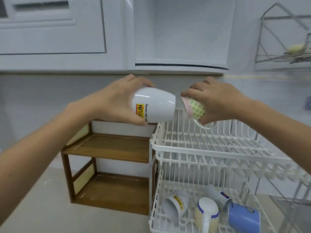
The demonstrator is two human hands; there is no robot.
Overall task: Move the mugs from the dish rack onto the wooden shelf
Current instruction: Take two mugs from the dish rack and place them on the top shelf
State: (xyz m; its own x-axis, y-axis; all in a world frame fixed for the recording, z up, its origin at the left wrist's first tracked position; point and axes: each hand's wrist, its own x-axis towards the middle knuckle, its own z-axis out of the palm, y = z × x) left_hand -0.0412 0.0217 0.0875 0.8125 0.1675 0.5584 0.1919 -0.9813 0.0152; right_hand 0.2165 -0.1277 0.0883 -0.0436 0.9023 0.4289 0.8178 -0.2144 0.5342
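My left hand [116, 101] grips a white mug with a JOTUN label [154, 105], held on its side above the wooden shelf [109, 147]. My right hand [217, 98] grips a green-dotted mug with a pink rim [195, 107], tilted sideways over the top tier of the white wire dish rack [210, 145]. The two mugs nearly touch rim to rim. In the rack's lower tier lie several mugs: another white JOTUN mug [175, 206], a white mug with a blue rim [207, 211], a white one behind [217, 194] and a blue mug [244, 219]. Both shelf boards are bare.
The wooden shelf stands left of the rack on a pale counter [38, 207], against a tiled wall. White cabinets [53, 31] hang above. A metal wire wall rack [284, 39] holding a yellowish item is at the upper right.
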